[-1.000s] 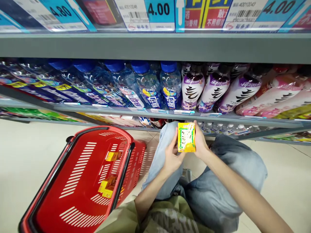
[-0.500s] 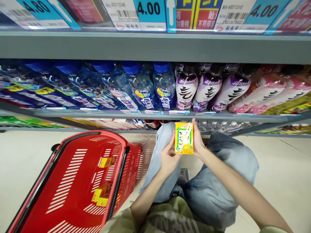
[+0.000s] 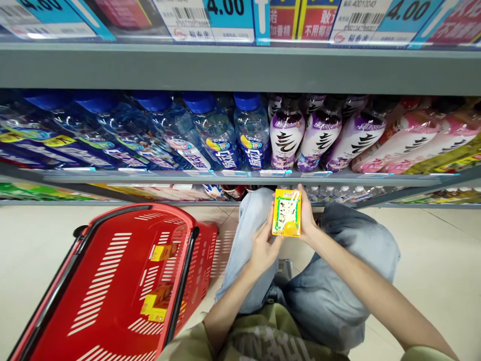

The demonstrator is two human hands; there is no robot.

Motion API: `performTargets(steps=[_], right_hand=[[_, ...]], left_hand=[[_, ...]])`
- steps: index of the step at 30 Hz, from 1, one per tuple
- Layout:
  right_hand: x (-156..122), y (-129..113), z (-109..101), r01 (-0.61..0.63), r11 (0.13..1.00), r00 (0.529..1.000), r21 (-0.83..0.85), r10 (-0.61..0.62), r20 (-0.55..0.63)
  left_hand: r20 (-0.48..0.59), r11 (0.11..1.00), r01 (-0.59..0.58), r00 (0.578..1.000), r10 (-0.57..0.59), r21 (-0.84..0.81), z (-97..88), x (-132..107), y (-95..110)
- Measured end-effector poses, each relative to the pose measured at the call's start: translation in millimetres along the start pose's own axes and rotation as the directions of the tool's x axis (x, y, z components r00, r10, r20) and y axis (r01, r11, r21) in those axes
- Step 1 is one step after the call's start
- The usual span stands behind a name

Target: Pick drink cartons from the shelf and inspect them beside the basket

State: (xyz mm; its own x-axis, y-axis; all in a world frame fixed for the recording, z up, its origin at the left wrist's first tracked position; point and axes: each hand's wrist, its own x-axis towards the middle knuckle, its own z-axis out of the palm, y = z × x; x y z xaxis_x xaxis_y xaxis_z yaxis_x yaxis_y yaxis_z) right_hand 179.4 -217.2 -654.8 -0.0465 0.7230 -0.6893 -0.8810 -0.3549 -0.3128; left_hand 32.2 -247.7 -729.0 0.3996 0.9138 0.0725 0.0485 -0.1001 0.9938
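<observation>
A small yellow drink carton with a straw on its face is held upright over my knees. My right hand wraps its right edge from behind, fingers closed on it. My left hand touches its left edge and lower corner with fingertips and thumb. To my left on the floor stands a red shopping basket holding two yellow cartons, one near the far side.
I crouch before a grey shelf. Blue-capped water bottles fill its left part, purple-labelled bottles the middle, pink ones the right. Price tags line the shelf edge above. Lower shelves carry more goods. Pale tiled floor on both sides.
The view drifted slightly, so the basket sits lower left in frame. The carton stays between both hands, tilted a little; my left fingers shifted along its left edge.
</observation>
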Motion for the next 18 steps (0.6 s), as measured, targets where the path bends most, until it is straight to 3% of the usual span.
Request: performTargets(steps=[11, 18], right_hand=[[-1.3, -1.6, 1.0, 0.006, 1.0, 1.0, 0.029, -0.006, -0.019], [2.4, -0.8, -0.5, 0.021, 1.0, 1.0, 0.012, -0.021, -0.021]], left_hand=[[-0.073, 0.999, 0.042, 0.997, -0.039, 0.03, 5.5, -2.6, -2.2], [-0.049, 1.0, 0.012, 0.999, -0.011, 0.01, 9.5, -6.4, -8.6]])
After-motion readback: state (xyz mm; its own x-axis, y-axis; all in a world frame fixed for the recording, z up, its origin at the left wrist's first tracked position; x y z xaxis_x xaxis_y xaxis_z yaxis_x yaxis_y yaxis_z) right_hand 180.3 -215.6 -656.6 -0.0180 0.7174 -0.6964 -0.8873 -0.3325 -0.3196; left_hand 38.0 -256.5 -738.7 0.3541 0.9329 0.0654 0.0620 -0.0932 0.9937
